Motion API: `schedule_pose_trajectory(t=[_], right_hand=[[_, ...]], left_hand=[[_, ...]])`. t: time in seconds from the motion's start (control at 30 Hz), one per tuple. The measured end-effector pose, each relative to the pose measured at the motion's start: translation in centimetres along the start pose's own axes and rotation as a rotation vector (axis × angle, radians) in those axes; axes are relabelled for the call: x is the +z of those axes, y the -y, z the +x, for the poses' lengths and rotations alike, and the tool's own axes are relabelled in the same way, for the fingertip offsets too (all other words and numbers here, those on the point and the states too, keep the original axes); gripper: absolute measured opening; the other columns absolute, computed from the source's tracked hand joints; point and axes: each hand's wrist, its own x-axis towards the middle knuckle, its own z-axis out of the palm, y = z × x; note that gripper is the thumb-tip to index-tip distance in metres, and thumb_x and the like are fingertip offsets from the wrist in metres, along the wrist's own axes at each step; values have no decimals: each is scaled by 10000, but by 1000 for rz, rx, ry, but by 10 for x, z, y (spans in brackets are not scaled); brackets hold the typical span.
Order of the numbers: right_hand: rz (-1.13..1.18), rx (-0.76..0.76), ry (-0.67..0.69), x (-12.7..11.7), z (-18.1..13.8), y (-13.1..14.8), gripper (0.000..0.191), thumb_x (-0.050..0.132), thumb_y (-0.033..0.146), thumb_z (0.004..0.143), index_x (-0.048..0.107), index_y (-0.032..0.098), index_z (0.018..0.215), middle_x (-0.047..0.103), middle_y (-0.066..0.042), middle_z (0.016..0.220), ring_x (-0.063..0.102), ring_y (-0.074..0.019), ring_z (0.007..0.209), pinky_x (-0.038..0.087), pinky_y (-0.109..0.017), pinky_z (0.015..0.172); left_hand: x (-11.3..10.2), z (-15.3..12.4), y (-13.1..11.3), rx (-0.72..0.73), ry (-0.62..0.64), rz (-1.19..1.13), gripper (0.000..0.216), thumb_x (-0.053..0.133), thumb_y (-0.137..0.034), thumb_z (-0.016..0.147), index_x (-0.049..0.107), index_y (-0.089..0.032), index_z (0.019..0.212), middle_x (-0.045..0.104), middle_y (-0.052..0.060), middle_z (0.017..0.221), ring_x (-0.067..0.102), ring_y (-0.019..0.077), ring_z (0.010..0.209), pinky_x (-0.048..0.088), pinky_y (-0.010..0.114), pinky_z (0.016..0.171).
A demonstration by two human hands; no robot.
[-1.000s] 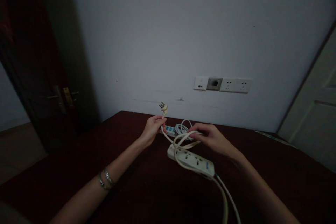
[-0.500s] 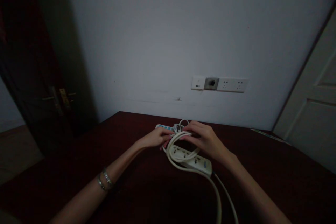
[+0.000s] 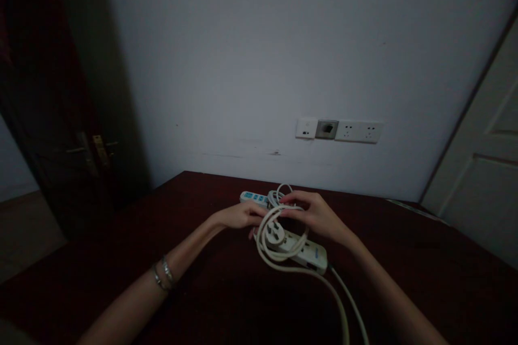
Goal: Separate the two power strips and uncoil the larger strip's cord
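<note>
Item I log: cream power strip (image 3: 304, 252), flat on the dark table; its cream cable (image 3: 283, 267) looped above, plug (image 3: 273, 232) dangling inside the loop.

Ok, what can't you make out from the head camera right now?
- Head view: left hand fingertips, hidden behind the cord loops.
- Cream power strip: far end covered by cord and right hand.
- Second strip: mostly hidden behind hands.
- Cord's lower run: cut off by bottom edge.
- Wall sockets: too small, dim.

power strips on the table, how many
2. A cream power strip lies under the coiled cord by the right hand; a second power strip, with blue buttons, lies behind the left hand, partly hidden.
</note>
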Motion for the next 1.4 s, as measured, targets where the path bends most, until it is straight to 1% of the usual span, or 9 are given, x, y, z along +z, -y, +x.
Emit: schedule_pose_trajectory(t=[0.27, 0.33, 0.43, 0.53, 0.73, 0.83, 1.0, 1.17, 1.4], right_hand=[[30, 20, -138, 11, 2, -23, 285, 696, 378, 693, 670, 157, 872, 654, -36, 803, 595, -158, 744, 461, -274, 698], [13, 22, -170, 13, 3, -25, 273, 696, 373, 694, 673, 152, 852, 660, -41, 800, 600, -160, 737, 463, -274, 694], [-17, 1, -164, 13, 3, -23, 259, 699, 361, 690, 677, 148, 836, 669, -49, 802, 607, -165, 727, 467, -278, 692], [-50, -39, -130, 10, 3, -20, 194, 643, 300, 741, 676, 152, 861, 667, -56, 842, 609, -168, 768, 467, -288, 723], [-116, -198, -98, 2, -2, -14, 353, 529, 76, 688, 630, 188, 1008, 558, -79, 1140, 507, -203, 1082, 377, -370, 955], [-150, -206, -91, 5, -2, -12, 359, 585, 146, 709, 598, 193, 1064, 504, -94, 1209, 467, -222, 1133, 356, -390, 977], [-141, -133, -229, 14, 3, -13, 289, 647, 341, 750, 619, 182, 990, 585, -92, 1052, 535, -216, 999, 403, -376, 906], [-82, -104, -277, 3, 4, -13, 227, 645, 357, 752, 656, 172, 882, 607, -80, 987, 559, -201, 938, 425, -335, 851], [9, -27, -307, -13, 4, -9, 254, 681, 379, 706, 670, 163, 839, 628, -74, 921, 583, -195, 868, 449, -315, 801]], left_hand=[[8, 6, 1, -55, -133, -480, 312, 592, -351, 743, 682, -103, 910, 637, 84, 732, 572, 152, 632, 436, 253, 582], [11, 8, 1, -13, -123, -483, 379, 610, -387, 734, 657, -99, 975, 634, 81, 741, 571, 157, 662, 432, 251, 598], [15, 9, 1, 24, -133, -386, 406, 705, -267, 660, 628, -126, 1033, 634, 53, 784, 565, 133, 670, 427, 233, 622], [18, 11, 2, -1, -202, -391, 312, 669, -223, 691, 631, -108, 978, 623, 41, 712, 551, 108, 596, 416, 212, 573], [16, 17, 5, -32, -351, -455, 222, 589, -228, 717, 604, -106, 902, 604, 23, 620, 497, 77, 445, 378, 184, 431], [18, 18, 4, -28, -418, -511, 212, 566, -216, 707, 597, -112, 889, 593, 10, 601, 485, 76, 412, 376, 180, 389], [23, 19, 0, -14, -406, -576, 236, 554, -182, 705, 597, -112, 926, 594, 8, 594, 487, 73, 401, 373, 174, 381], [23, 20, 1, 7, -463, -619, 251, 621, -112, 667, 623, -103, 917, 635, 50, 738, 580, 98, 585, 430, 167, 482], [20, 23, 9, 0, -540, -611, 277, 685, -265, 718, 658, -75, 919, 649, 101, 825, 596, 136, 625, 522, 276, 559]])
